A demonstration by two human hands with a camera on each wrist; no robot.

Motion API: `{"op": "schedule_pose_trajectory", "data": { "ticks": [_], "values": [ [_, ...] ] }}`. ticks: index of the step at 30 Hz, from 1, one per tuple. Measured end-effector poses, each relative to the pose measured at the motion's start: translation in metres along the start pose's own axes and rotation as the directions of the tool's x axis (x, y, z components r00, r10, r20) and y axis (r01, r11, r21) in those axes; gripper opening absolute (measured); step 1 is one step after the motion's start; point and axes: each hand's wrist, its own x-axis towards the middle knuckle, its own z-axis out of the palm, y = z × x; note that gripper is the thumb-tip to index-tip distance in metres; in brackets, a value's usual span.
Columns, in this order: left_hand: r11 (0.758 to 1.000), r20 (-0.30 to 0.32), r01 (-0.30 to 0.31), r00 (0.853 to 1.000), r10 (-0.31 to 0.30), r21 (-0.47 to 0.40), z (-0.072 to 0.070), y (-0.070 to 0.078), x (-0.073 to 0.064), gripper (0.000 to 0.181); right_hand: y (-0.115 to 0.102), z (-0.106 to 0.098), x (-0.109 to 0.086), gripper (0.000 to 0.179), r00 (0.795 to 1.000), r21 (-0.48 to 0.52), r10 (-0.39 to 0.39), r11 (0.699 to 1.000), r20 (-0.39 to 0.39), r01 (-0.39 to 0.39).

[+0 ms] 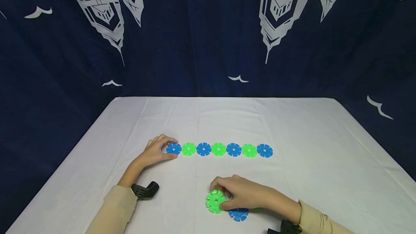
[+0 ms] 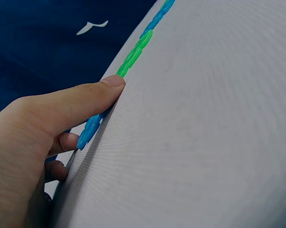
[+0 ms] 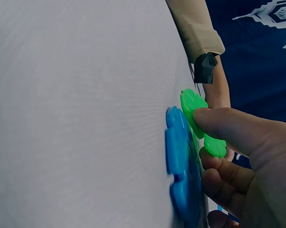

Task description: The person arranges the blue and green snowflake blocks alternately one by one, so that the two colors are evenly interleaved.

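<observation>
Alternating blue and green notched plastic discs, flower-shaped, form a straight row across the table, with a green disc near its middle. My left hand holds the blue disc at the row's left end, thumb on the near edge and fingers on the far one. In the left wrist view, the thumb partly hides that blue disc. Nearer the front, my right hand pinches a green notched disc between thumb and fingers. Beneath that hand lies another blue disc, partly covered; a bit of green shows beside it.
A white cloth covers the table. Behind it hangs a dark blue curtain with white building and bird prints. Each wrist wears a black device, such as the left strap mount. The row's right end is a blue disc.
</observation>
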Motion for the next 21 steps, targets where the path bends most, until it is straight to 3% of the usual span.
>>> {"op": "schedule_pose_trajectory", "data": {
  "ticks": [9,16,21],
  "values": [
    [1.000,0.004,0.004,1.000,-0.004,-0.001,0.000,0.001,0.000,0.050,0.000,-0.003,-0.004,0.037,1.000,0.124,0.011,0.992,0.002,-0.011],
    [1.000,0.011,0.011,1.000,-0.011,-0.003,0.001,0.001,0.000,0.050,0.006,-0.015,-0.006,0.037,0.999,0.210,-0.007,0.978,-0.036,0.015],
    [1.000,0.011,0.011,1.000,-0.011,0.000,0.001,0.001,0.000,0.050,0.014,-0.026,-0.009,0.039,0.997,0.238,0.025,0.971,-0.075,-0.006]
  ]
}}
